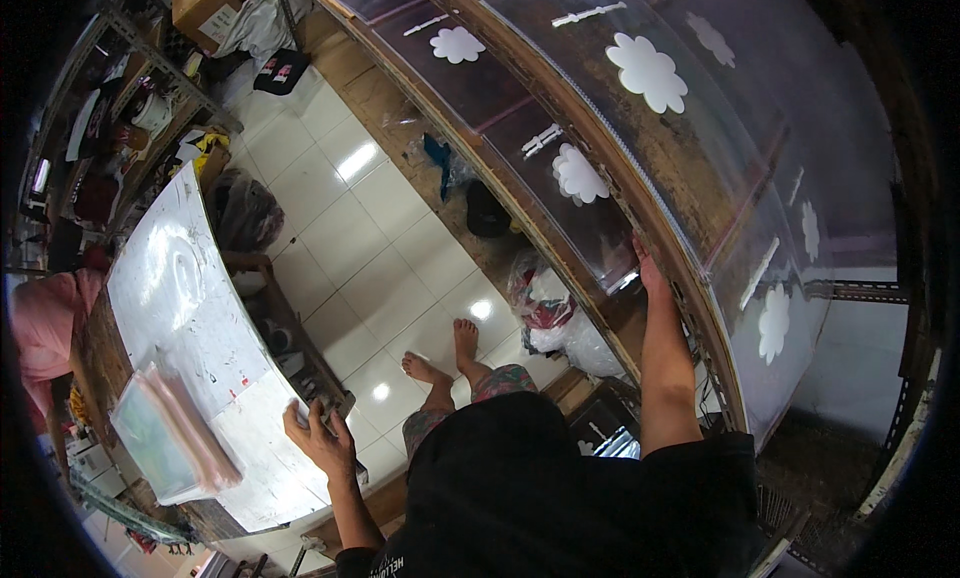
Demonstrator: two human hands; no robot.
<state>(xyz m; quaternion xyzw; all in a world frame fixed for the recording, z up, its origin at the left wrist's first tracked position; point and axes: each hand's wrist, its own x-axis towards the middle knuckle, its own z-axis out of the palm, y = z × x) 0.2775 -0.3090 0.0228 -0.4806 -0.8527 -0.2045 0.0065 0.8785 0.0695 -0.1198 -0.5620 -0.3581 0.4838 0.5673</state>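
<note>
My left hand (pixel 322 438) is at the edge of a white board (pixel 255 378) on the left-hand table, its fingers bent and apart, with nothing visible in them. Beside it on the board lies a stack of clear plastic sleeves (pixel 175 433) with pinkish edges. My right arm reaches up to a long wooden-edged rack, where my right hand (pixel 648 266) touches the edge by the corner of a clear plastic sheet (pixel 520 168). Its fingers look stretched out, partly seen edge-on. White cloud shapes (pixel 580 173) are printed on this sheet. Another printed clear sheet (pixel 650 138) lies on the level above.
Between the tables runs a white tiled floor (pixel 350 238); my bare feet stand on it. Under the rack are a dark cap (pixel 487 210) and plastic-wrapped bundles (pixel 545 303). Metal shelving (pixel 160 58) and a cardboard box (pixel 207 10) stand at the far left. Pink cloth (pixel 45 328) hangs at the left edge.
</note>
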